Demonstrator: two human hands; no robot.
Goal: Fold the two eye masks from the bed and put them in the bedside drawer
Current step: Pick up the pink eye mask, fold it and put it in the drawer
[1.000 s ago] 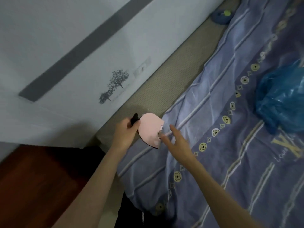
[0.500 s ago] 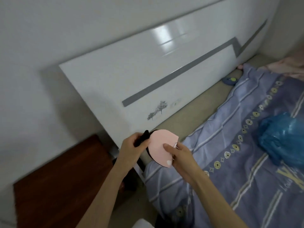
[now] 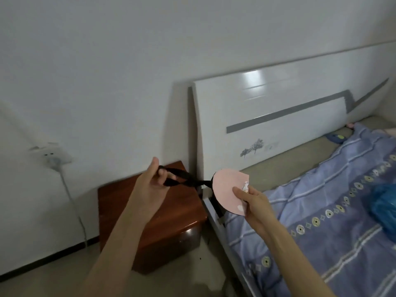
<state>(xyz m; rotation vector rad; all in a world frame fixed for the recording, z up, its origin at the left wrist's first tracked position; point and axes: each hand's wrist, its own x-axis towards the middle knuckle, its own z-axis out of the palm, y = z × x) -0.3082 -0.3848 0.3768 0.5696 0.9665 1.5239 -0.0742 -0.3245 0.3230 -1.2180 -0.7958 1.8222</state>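
Pulled leftward, left hand (image 3: 150,183) grips strap (image 3: 184,179); right hand (image 3: 252,202) pinches folded pink mask (image 3: 227,189).

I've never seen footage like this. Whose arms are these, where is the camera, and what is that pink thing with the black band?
There is no machine here: a person wears a wide-angle camera on the head, so you look down their own two bare arms. The right hand pinches a folded pink fabric eye mask. The left hand pulls its black elastic strap out sideways. Below stands a reddish-brown wooden bedside cabinet, beside a bed with a glossy white headboard and a blue striped quilt. A crumpled blue plastic bag lies on the quilt.
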